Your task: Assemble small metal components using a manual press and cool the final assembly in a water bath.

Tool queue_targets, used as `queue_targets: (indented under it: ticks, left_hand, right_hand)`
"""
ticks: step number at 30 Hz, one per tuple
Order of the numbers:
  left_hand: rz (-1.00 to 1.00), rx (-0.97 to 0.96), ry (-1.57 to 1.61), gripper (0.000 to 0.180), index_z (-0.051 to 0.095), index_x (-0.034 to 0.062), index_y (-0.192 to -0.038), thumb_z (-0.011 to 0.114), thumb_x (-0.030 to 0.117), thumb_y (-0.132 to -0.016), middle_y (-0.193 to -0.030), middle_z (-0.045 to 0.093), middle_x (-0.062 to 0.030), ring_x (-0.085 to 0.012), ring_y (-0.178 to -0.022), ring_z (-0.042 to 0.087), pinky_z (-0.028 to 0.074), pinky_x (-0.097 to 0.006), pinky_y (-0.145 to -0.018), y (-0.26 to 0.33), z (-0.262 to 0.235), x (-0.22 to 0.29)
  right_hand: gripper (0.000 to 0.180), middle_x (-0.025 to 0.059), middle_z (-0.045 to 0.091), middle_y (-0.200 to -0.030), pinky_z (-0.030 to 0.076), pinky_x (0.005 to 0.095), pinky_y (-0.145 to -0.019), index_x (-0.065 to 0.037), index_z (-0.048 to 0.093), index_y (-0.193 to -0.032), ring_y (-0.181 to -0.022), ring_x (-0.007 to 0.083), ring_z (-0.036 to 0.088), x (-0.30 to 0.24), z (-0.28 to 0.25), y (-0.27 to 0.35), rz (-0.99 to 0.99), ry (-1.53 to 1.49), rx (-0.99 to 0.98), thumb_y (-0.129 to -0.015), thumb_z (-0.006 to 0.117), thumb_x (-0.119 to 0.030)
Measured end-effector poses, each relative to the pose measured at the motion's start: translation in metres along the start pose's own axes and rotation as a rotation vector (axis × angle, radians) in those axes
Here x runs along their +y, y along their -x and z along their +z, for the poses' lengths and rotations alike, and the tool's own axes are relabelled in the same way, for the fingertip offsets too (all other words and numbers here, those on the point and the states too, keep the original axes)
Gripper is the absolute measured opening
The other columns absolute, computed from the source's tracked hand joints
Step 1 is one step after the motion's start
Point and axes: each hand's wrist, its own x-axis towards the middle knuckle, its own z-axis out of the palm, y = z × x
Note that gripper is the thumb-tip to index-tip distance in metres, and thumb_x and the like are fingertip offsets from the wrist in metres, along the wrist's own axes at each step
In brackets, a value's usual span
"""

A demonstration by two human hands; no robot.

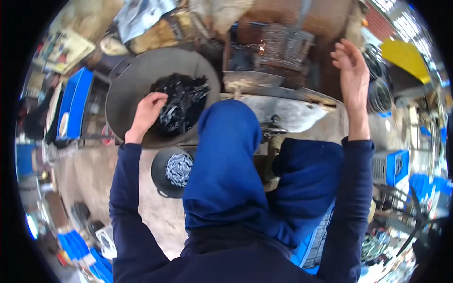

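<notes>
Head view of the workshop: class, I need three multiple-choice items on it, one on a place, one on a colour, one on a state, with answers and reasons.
1. Where is the left hand?
A. in the large grey pan on the dark pieces
B. in the small bowl
C. on a blue crate

2. What colour are the sleeves?
A. red
B. dark blue
C. white

3. How is the right hand?
A. gripping a hammer
B. raised, open and empty
C. flat on the floor

Answers: A, its fingers rest on the black pile; B, both forearms show navy cloth; B, fingers spread, holding nothing.
</notes>
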Motion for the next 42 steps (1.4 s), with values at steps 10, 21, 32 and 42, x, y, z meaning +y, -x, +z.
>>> queue_targets:
  ticks: [10, 21, 32, 42]
  left_hand:
    - [-0.133, -0.065, -0.304, 0.027, 0.067, 0.0019, -0.111, 0.065, 0.012, -0.087, -0.104, 0.066, -0.0173, -0.0350, -0.097, 0.065, 0.051, -0.039, -0.086, -0.022, 0.042, -0.045]
    - [-0.079, 0.005, -0.452, 0.026, 0.058, 0.0040, -0.102, 0.070, 0.011, -0.080, -0.104, 0.064, -0.0176, -0.0388, -0.099, 0.062, 0.050, -0.048, -0.082, -0.042, 0.084, -0.076]
    - [-0.298, 0.159, -0.118, 0.025, 0.056, 0.0054, -0.106, 0.067, 0.012, -0.085, -0.092, 0.064, -0.0223, -0.0417, -0.096, 0.064, 0.052, -0.050, -0.079, -0.066, 0.087, -0.077]
    - [-0.281, 0.143, -0.386, 0.028, 0.062, 0.0025, -0.105, 0.071, 0.018, -0.084, -0.081, 0.068, -0.0201, -0.0400, -0.087, 0.068, 0.054, -0.046, -0.079, -0.067, 0.103, -0.082]
  right_hand:
    - [0.054, 0.0121, 0.063, -0.125, 0.051, 0.0305, -0.090, 0.005, 0.052, -0.134, -0.104, 0.0196, 0.064, 0.062, 0.102, -0.114, 0.104, 0.081, 0.024, -0.094, 0.064, -0.030]
    - [0.039, 0.0037, 0.072, -0.092, 0.049, 0.0287, -0.072, -0.001, 0.064, -0.114, -0.074, 0.0137, 0.060, 0.091, 0.114, -0.147, -0.011, 0.481, 0.035, -0.096, 0.062, -0.035]
    - [0.039, 0.0046, 0.075, -0.103, 0.051, 0.0265, -0.074, 0.001, 0.063, -0.117, -0.085, 0.0123, 0.066, 0.089, 0.115, -0.143, -0.070, 0.323, 0.017, -0.099, 0.059, -0.033]
    - [0.035, 0.0033, 0.075, -0.101, 0.050, 0.0254, -0.073, 0.001, 0.063, -0.116, -0.085, 0.0108, 0.066, 0.083, 0.117, -0.138, -0.023, 0.401, 0.011, -0.099, 0.060, -0.030]
